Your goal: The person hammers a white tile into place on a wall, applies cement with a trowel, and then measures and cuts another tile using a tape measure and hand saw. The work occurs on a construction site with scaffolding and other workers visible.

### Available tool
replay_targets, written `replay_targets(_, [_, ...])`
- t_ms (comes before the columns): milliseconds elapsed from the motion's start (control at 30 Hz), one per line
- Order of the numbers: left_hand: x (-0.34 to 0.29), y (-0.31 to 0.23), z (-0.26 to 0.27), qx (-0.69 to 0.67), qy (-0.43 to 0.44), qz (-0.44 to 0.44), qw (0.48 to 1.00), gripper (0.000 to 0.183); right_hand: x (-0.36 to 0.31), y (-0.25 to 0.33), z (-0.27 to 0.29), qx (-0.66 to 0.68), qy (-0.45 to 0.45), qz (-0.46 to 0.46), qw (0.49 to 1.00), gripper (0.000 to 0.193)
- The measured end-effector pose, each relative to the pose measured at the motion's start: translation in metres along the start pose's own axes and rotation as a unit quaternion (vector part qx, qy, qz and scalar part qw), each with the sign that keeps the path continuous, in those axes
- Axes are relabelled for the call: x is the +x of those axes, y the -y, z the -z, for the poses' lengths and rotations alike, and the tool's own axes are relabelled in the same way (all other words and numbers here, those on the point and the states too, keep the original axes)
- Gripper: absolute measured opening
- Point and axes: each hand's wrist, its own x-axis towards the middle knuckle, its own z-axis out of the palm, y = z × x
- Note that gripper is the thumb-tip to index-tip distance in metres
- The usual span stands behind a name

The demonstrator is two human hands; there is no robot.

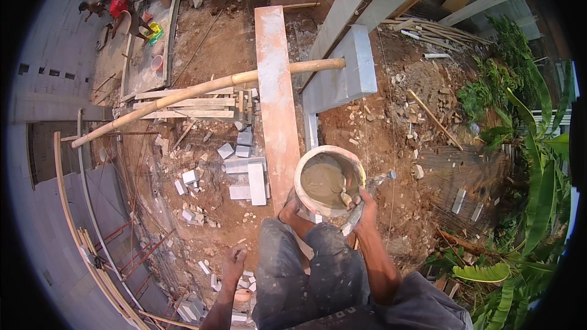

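Note:
A round bucket (pixel 298 190) with a pale, mortar-crusted rim holds wet grey-brown mortar (pixel 322 178). It stands in front of my knees, over the long plank. A small tool's light handle (pixel 346 198) shows inside the near right rim; its other end is hidden. My right hand (pixel 365 212) is closed at that rim, with a flat greyish piece (pixel 351 223) just under the fingers. My left hand (pixel 233 263) hangs beside my left knee, fingers loosely bent and partly apart, with nothing visible in it. A bare foot (pixel 290 210) rests on the plank beside the bucket.
The long, mortar-stained plank (pixel 275 85) runs ahead, high above rubble ground. A bamboo pole (pixel 235 79) crosses it to a grey wall column (pixel 351 67). Pale blocks (pixel 257 183) lie below left. Banana leaves (pixel 538 189) stand at right. People (pixel 119 9) are far left.

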Motion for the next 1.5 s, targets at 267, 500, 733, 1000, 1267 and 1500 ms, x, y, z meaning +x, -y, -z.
replay_targets(267, [0.03,-0.117,-0.063,0.142,0.061,-0.188,0.97,0.053,0.027,0.036,-0.085,0.0,0.038,0.058,0.998,0.024])
replay_targets(500, [0.098,-0.161,-0.112,0.467,0.143,-0.206,0.848,0.062,0.088,0.059,-0.164,-0.031,0.105,0.052,0.993,0.026])
replay_targets(733, [0.172,-0.204,-0.111,0.399,0.17,-0.149,0.889,0.055,0.183,0.064,-0.254,-0.03,0.148,0.016,0.988,0.031])
replay_targets(1000, [0.193,-0.234,-0.101,0.341,0.162,-0.162,0.912,0.047,0.273,0.068,-0.355,-0.128,0.062,0.063,0.988,0.023])
replay_targets(1267, [0.212,-0.262,-0.105,0.349,0.174,-0.151,0.908,0.042,0.333,0.065,-0.44,-0.121,0.132,0.064,0.982,0.025])
replay_targets(1500, [0.216,-0.264,-0.103,0.335,0.161,-0.162,0.914,0.04,0.341,0.05,-0.442,-0.191,0.167,0.095,0.963,0.023])
